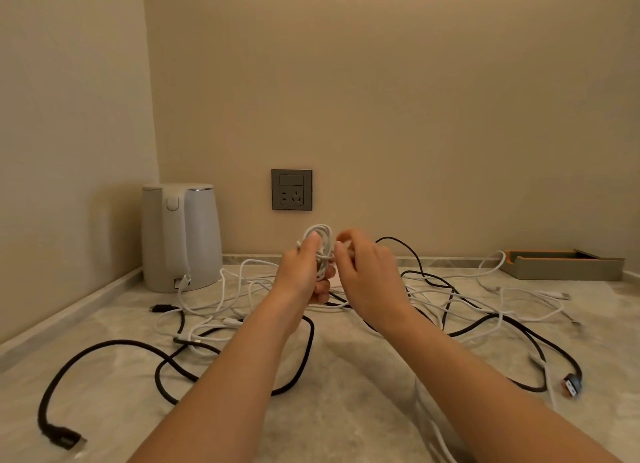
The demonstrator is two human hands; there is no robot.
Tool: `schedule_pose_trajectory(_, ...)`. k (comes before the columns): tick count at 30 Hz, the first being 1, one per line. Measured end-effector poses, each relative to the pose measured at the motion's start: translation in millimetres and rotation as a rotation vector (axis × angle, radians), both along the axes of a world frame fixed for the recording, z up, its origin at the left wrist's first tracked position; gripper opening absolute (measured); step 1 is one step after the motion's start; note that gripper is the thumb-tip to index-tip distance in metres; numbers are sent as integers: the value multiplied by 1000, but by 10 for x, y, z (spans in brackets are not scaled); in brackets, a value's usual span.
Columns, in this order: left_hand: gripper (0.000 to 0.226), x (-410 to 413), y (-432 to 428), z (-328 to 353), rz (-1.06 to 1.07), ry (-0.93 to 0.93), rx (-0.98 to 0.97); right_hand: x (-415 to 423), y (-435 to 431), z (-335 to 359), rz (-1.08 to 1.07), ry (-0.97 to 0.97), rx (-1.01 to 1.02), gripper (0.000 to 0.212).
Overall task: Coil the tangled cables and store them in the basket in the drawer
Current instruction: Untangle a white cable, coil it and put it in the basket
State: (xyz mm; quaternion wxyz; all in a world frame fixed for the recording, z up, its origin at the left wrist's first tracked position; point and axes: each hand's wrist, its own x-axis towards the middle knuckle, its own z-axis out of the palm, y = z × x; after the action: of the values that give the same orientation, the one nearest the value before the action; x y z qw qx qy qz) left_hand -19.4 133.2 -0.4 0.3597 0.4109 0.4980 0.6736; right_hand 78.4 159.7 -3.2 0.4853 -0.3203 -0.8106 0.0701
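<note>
The left hand (300, 272) grips a small white cable coil (320, 232), fingers curled round it. The right hand (367, 275), just beside, pinches its loose strand. Beneath and around both hands, black cables (311, 338) and white cables (222, 286) sprawl tangled across the desk (346, 397).

1. The white coil (320, 246) is a thin white cable wound into a small bundle of loops. It stands upright above the counter, gripped by the left hand (301, 272). The right hand (367, 272) pinches its strand just beside it, though blur hides the detail.
2. The loose white cables (485, 303) are thin and lie tangled flat across the counter behind and on both sides of the hands, crossing the black ones.
3. The left black cable (114, 342) is thick and braided. It lies in wide loops, and its USB plug (65, 440) is at the near left.
4. The right black cable (394, 238) arches up behind the right hand. A black run ends in an orange-and-blue plug (571, 386) at the near right.
</note>
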Motion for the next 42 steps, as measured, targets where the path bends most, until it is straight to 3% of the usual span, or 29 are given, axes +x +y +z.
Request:
schedule_pose_trajectory(3, 44, 2, -23, 5, -117, -123, -32, 60, -9, 49, 203, 102, -47, 10)
schedule_pose_trajectory(7, 54, -56, -46, 9, -195, -178, -65, 91, 46, 43, 385, 151, -157, 22)
schedule_pose_trajectory(12, 69, 16, -38, -42, -233, -88, -66, 70, 67, 79, 287, 175, -111, 21)
schedule_pose_trajectory(20, 64, 139, -13, -80, -234, 15, -62, 67, 139, 115, 130, 170, -213, 20)
schedule_pose_trajectory(28, 62, -12, 21, -131, -151, -82, -85, 53, 72, 74, 167, -173, -112, 10)
schedule_pose_trajectory(32, 65, -21, 40, -150, -101, -86, -105, 17, 26, 53, 6, -320, 53, 17)
schedule_pose_trajectory(37, 69, -37, 47, -167, -79, -112, -102, -31, -45, 32, -102, -455, 183, 20)
schedule_pose_trajectory(42, 62, -47, 45, -170, -55, -49, -102, -44, -38, 12, -159, -466, 253, 6)
